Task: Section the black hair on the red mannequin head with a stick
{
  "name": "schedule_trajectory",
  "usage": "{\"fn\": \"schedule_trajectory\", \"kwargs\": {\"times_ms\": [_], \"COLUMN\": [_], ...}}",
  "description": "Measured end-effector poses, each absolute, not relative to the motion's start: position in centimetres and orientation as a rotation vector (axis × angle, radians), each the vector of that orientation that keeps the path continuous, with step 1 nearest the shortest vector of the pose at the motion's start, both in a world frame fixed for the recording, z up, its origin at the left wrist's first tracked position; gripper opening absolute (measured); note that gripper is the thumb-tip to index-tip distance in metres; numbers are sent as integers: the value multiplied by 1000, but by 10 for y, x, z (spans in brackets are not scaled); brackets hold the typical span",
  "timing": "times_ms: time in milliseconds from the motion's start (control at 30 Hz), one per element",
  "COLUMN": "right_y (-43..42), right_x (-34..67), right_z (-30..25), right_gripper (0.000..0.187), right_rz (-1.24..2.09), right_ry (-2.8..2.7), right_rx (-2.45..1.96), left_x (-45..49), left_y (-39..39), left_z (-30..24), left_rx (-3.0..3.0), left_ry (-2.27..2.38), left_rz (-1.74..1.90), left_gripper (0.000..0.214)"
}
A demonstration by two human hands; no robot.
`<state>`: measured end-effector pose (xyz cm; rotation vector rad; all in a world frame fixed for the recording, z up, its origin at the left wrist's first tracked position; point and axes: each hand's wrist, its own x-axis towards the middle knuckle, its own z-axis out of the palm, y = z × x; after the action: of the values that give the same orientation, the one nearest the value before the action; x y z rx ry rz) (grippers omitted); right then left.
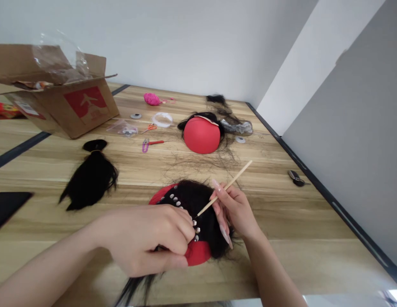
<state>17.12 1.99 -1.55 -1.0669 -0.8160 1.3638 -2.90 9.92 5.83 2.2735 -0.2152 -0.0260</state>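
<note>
A red dome-shaped piece (198, 253) lies on the table before me, much of it covered by black hair (193, 194). A line of silver studs (176, 200) runs over it. My left hand (153, 238) is closed over its left side, thumb by the red surface; the curled fingertips are hidden. Dark strands hang out below this hand. Between the thumb and fingers of my right hand (232, 209) is a thin wooden stick (238, 175), slanted, its lower tip at the hair beside the studs.
Farther back sits another red dome (202, 135) with black hair. To the left are a tied black hair bundle (91, 179), a cardboard box (79, 106), orange scissors (149, 128), a red-handled tool (156, 142) and pink yarn (152, 99). A car key (296, 178) lies right.
</note>
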Motion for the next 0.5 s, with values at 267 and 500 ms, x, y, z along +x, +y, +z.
{"fn": "schedule_trajectory", "kwargs": {"times_ms": [267,500], "right_y": [21,19], "right_x": [172,176], "right_z": [-18,-16], "right_gripper": [41,32], "right_rz": [1446,1458], "right_ry": [-740,-738], "right_rx": [-960,-891], "left_x": [-30,-30], "left_y": [100,98], "left_z": [58,59], "left_rx": [2310,2349], "left_ry": [-229,-227], "left_rz": [-30,-17], "left_gripper": [38,39]}}
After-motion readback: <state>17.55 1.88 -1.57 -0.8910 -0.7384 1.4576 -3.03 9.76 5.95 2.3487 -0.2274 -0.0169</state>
